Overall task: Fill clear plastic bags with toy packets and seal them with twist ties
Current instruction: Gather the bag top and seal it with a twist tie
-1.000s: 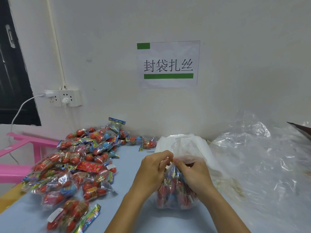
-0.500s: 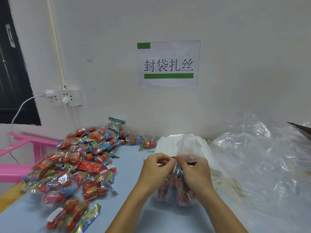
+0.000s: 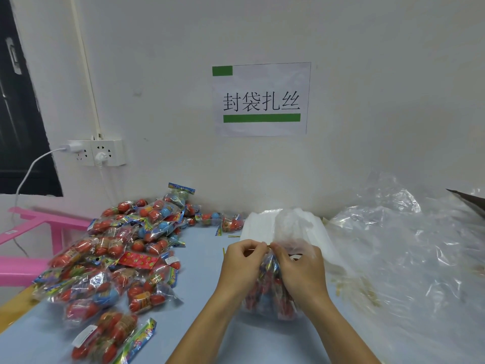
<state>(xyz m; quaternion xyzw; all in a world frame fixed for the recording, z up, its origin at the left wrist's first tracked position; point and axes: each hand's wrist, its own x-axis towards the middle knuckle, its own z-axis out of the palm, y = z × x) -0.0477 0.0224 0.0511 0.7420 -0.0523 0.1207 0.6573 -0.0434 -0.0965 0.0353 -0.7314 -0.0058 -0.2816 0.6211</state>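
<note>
- Hands meet at the neck of a filled clear bag (image 3: 271, 292) standing on the blue table (image 3: 204, 261), in front of the person.
- Left hand (image 3: 242, 266) – fingers curled, fingertips pinching the gathered plastic at the bag's top.
- Right hand (image 3: 301, 269) – fingers curled round the same neck, thumb and forefinger closed on a thin gold twist tie (image 3: 268, 246) that shows between the two hands.
- The bag's loose upper plastic flares above the right hand; red and blue toy packets fill the bag below.
- A heap of loose toy packets (image 3: 118, 258) lies to the left on the table, apart from the bag.
- A stack of empty clear bags (image 3: 265, 224) lies just behind the hands; crumpled clear sheeting (image 3: 406, 258) spreads to the right.
- A paper sign (image 3: 261, 99) hangs on the wall above.
</note>
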